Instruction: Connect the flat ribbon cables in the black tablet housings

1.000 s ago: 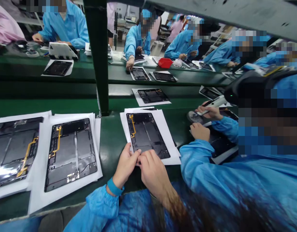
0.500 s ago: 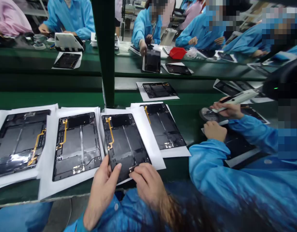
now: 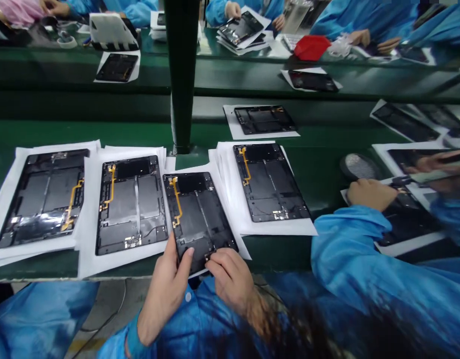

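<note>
Gripping tablet back (image 3: 198,214), left hand (image 3: 170,284), right hand (image 3: 228,274)

Nr row: 4 open tablets (image 3: 200,209); 1 behind; 1 red tray (image 3: 311,47).

held tablet (image 3: 198,217) | on paper (image 3: 241,244) | between two tablets (image 3: 130,204) (image 3: 270,182)

The near edge of the open tablet (image 3: 200,214) is hidden under the left grip (image 3: 170,289) and the right grip (image 3: 230,279), whose wrist is lost in blurred dark hair (image 3: 289,329). At the right edge a co-worker's hand (image 3: 435,162) and its tool (image 3: 420,177) are smeared by blur, and a blue sleeve (image 3: 357,249) covers part of the second tablet (image 3: 412,224).
</note>
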A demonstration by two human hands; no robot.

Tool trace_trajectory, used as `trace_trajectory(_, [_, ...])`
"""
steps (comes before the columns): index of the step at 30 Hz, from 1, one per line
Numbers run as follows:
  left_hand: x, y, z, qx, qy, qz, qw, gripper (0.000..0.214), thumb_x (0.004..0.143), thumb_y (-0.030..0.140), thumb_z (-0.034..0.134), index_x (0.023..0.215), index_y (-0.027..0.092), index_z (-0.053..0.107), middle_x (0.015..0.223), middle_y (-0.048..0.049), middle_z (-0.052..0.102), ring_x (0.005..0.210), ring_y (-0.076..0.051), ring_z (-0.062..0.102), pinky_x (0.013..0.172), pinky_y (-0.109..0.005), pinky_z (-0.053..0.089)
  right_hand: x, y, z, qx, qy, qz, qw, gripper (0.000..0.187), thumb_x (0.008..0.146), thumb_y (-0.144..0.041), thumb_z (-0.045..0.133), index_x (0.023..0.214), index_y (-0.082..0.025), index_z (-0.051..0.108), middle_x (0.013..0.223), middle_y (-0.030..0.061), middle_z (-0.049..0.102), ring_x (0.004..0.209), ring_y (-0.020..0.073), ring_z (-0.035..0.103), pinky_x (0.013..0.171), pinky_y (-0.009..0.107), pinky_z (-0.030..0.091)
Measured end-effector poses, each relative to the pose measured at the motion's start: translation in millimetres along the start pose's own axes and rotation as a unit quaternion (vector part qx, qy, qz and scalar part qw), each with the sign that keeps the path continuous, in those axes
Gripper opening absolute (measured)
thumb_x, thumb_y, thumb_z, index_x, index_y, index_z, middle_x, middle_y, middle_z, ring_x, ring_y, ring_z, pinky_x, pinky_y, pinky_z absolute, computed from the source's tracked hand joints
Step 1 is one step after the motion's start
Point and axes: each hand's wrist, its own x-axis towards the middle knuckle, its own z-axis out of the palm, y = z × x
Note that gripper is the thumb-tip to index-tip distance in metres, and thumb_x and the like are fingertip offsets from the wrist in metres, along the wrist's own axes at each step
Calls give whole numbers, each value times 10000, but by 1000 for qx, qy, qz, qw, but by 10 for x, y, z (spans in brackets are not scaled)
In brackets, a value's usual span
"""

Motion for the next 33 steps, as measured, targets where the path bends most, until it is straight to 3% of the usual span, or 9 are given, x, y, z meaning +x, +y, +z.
trace_trajectory(2, [111,46,30,19,11,-101,995,223,961,82,514,892,166,708,1012,-5,735,673,-71,699,516,-100,530,10,16,-23,-10,-7,-2,1000,275,853,1,438,939,-172,635,828,64,668,782,194,620,652,321,558])
trace_trajectory(3, [145,60,35,23,7,-118,993,235,998,139,477,930,162,701,1003,-2,736,649,-69,695,493,-94,509,15,20,-29,-14,-14,-2,1000,274,860,0,435,934,-170,637,827,62,668,786,191,614,655,318,553])
trace_trajectory(6, [131,83,-3,36,-12,-133,990,376,1080,309,334,1062,151,674,997,-15,730,685,-100,712,474,-110,499,18,17,-31,-21,-37,4,999,270,875,-4,439,927,-169,646,829,55,670,802,183,594,676,308,539])
trace_trajectory(10, [-83,97,-147,113,-43,-154,981,585,1094,484,178,1264,111,594,1076,-70,692,911,-147,726,680,-240,645,-5,-11,-40,-14,-84,31,996,279,883,-5,456,988,-169,656,879,57,677,858,175,589,744,303,520])
trace_trajectory(13, [-240,67,-253,161,-72,-144,974,561,1096,479,189,1240,140,612,1067,-38,675,982,-125,703,761,-264,648,-1,-43,-68,6,-139,65,988,191,909,-96,521,1024,-171,654,915,67,676,883,187,583,763,323,512])
trace_trajectory(16, [-307,-5,-308,149,-94,-130,976,538,1098,473,204,1139,177,652,922,16,670,874,-90,692,681,-255,620,46,-92,-67,29,-180,99,978,124,911,-236,607,1012,-171,641,945,74,672,885,203,576,757,344,517])
trace_trajectory(22, [-263,-167,-263,82,-90,-63,991,425,1094,342,303,1055,144,678,667,48,560,633,-15,599,573,-189,513,214,-215,103,49,-161,168,971,65,933,-211,563,971,-201,615,920,54,627,889,199,564,775,339,513])
trace_trajectory(27, [-247,-244,-200,84,-73,-51,993,366,1067,305,363,1042,163,699,678,45,613,637,-32,634,608,-169,558,286,-228,196,-7,-184,151,971,129,935,-142,507,869,-207,597,865,48,587,834,200,502,718,344,469])
trace_trajectory(33, [-235,-248,-220,80,-107,-85,987,509,1083,428,266,1040,189,714,599,90,546,565,31,578,573,-144,507,253,-212,246,-53,-207,119,970,171,873,-45,480,846,-191,564,847,65,565,835,223,457,678,355,430])
